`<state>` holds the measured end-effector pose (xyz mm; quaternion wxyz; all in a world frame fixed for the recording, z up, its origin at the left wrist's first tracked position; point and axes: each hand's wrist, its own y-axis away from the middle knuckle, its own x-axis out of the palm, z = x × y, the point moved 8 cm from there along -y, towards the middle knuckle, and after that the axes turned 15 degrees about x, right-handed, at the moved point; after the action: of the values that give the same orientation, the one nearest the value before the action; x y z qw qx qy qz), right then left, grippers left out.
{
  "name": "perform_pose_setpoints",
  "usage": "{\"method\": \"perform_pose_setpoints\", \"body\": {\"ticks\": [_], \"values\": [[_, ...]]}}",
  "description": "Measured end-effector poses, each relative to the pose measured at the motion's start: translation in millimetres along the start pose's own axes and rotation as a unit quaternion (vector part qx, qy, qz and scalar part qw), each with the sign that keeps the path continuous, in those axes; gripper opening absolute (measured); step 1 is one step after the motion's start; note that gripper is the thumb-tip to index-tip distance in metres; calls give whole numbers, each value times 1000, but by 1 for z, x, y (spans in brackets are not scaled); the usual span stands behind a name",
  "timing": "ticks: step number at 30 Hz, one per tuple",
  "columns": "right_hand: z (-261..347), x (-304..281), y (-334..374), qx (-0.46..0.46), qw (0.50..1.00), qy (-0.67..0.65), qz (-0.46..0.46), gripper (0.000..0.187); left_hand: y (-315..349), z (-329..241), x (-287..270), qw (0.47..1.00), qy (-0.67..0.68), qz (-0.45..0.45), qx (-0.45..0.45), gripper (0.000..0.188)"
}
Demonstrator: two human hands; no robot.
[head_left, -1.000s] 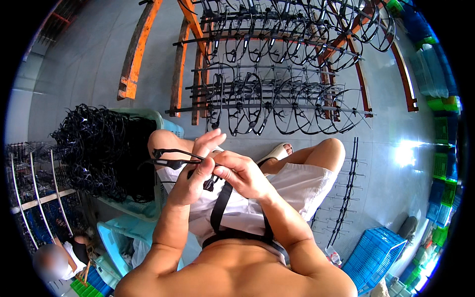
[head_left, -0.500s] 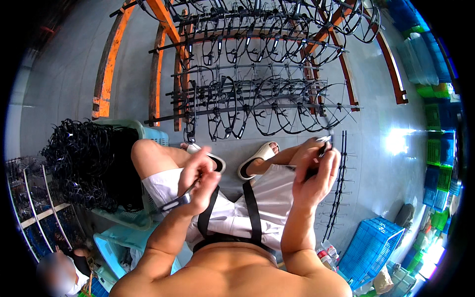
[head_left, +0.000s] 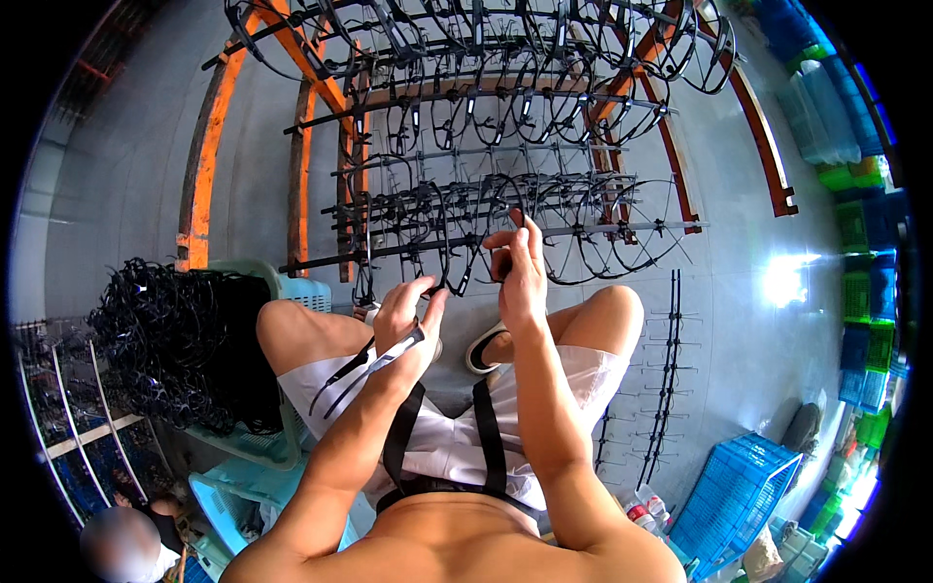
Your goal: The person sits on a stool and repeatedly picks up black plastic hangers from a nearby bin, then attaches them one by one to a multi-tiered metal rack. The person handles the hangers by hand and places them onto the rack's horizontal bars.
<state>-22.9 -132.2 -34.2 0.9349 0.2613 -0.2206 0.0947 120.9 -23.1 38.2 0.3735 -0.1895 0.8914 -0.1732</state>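
Observation:
My left hand is closed, thumb and fingers bent, over a thin black glasses-like frame. Two long arms of this frame stick out below the wrist, one with a shiny pale stretch. Just in front of the lower rod of the rack, my right hand is raised with its fingers curled. Something dark shows at its palm, too small to make out. Several similar black frames hang from the rod beside both hands; whether the right fingers touch one is hard to see.
Orange rack posts hold several rods of black frames ahead. A green basket heaped with black frames stands at left. Pronged black rods lie on the floor at right, near a blue crate. Another person is at lower left.
My right hand has swung left and forward from beside my right knee to the rack. My left hand has moved slightly forward and right, with the frame's arms now showing more plainly.

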Motion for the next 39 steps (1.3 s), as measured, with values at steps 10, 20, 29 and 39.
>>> {"method": "perform_pose_setpoints", "body": {"ticks": [10,20,29,39], "values": [[-9,7,14,-7,994,-88,68,37,1,4,2,1000,5,-5,-7,22],[-35,-13,31,-48,985,-116,116,35,-9,10,1,997,41,-41,-42,21],[-22,-7,33,-17,980,-180,85,34,-1,11,1,999,35,-29,-22,22],[19,76,134,-152,894,315,280,36,6,-45,-29,927,367,25,-68,47]]}}
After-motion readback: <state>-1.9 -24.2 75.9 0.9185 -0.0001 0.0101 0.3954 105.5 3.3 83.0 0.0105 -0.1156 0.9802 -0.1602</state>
